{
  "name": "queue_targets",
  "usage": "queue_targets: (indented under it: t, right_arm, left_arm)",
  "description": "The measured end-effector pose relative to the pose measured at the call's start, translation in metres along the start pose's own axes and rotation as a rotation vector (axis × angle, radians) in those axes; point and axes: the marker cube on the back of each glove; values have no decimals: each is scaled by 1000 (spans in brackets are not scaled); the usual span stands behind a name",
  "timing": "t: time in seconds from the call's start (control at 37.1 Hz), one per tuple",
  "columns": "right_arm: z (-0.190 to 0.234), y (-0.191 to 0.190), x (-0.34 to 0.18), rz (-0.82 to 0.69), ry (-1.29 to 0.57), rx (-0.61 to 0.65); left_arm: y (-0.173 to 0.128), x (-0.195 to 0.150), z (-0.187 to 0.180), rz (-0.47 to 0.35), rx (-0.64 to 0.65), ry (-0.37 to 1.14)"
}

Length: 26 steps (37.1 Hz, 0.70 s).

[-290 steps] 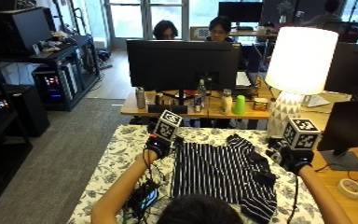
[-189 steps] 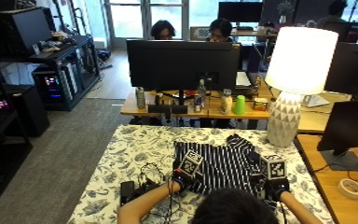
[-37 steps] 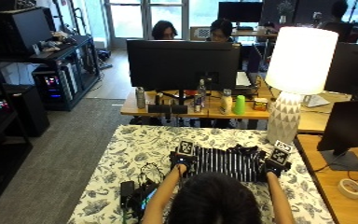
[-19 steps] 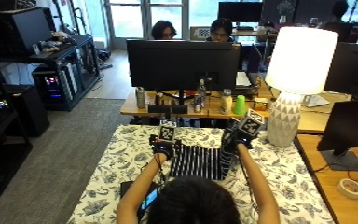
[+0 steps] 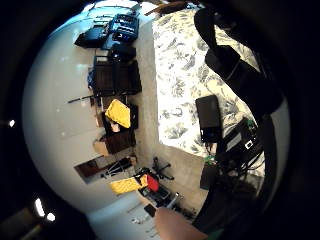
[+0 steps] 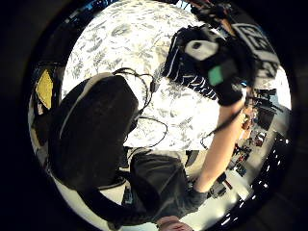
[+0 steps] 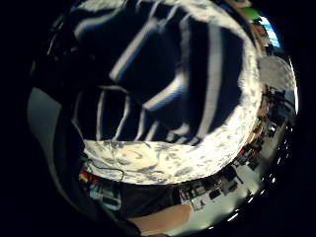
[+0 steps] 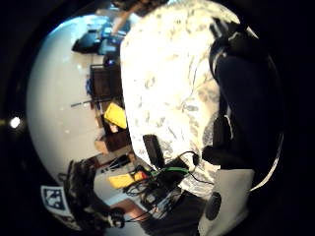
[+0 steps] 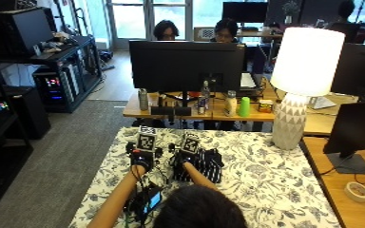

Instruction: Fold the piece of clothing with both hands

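Slippage is the risk: your left hand [image 9: 142,160] is hovering over bare counter [image 9: 264,175] beside the bundle, its grip not readable from here. Your right hand [image 9: 184,158] is resting on the striped garment [image 9: 206,165], whether clenched I cannot tell; unpinned, the compact fold could be springing open.

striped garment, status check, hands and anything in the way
Right hand on striped garment, grip unclear. Left hand beside it on tablecloth. Garment bunched small. Black device near table edge.
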Motion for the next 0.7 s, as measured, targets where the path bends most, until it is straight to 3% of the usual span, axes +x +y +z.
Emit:
queue_targets:
  t: [0.05,0.11,0.19,0.3,0.4,0.54,0.7]
  right_arm:
    - [16,-6,-2,67,-2,12]
    - [25,-3,-2,86,-26,-59]
    - [21,6,-2,21,-78,-138]
    - [-8,3,6,22,-88,82]
    - [-49,18,14,-110,-99,222]
    - [-91,51,34,-85,-135,223]
    - [-132,68,78,-13,-144,293]
  left_arm:
    - [4,-5,4,5,-10,18]
    - [9,-8,7,16,-13,38]
    - [14,-10,9,22,-16,51]
    - [16,-8,11,30,-17,52]
    - [22,-1,8,27,-24,51]
    - [36,15,-2,128,-6,54]
    - [24,39,-3,116,23,13]
